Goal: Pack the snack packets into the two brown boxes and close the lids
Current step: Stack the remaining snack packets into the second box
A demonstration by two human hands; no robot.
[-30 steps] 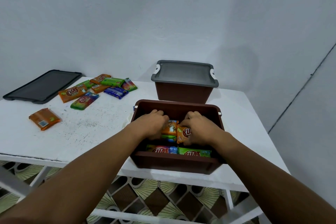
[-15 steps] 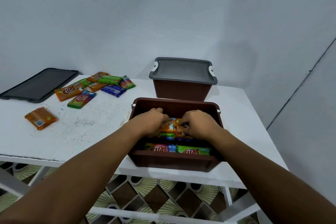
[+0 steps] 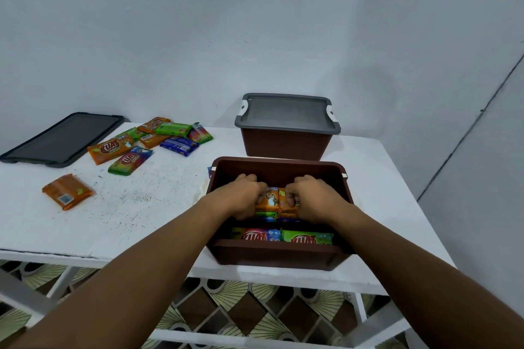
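An open brown box (image 3: 278, 256) stands at the table's near edge with snack packets inside. Both my hands reach into it. My left hand (image 3: 243, 197) grips the left side of an orange packet stack (image 3: 276, 200), and my right hand (image 3: 313, 197) grips its right side. Two more packets (image 3: 280, 236) stand along the box's near wall. Behind it sits a second brown box (image 3: 286, 143) with a grey lid (image 3: 286, 113) on it. Several loose packets (image 3: 150, 140) lie on the table at the far left, and one orange packet (image 3: 68, 191) lies apart, nearer to me.
A dark grey lid (image 3: 61, 139) lies flat at the table's far left corner. The white table (image 3: 127, 207) ends close in front of me and to the right. A pale wall rises right behind it. Patterned floor tiles show under the frame.
My two hands have drawn closer together on the orange packets inside the open box. The view has shifted slightly; nothing else on the table has moved.
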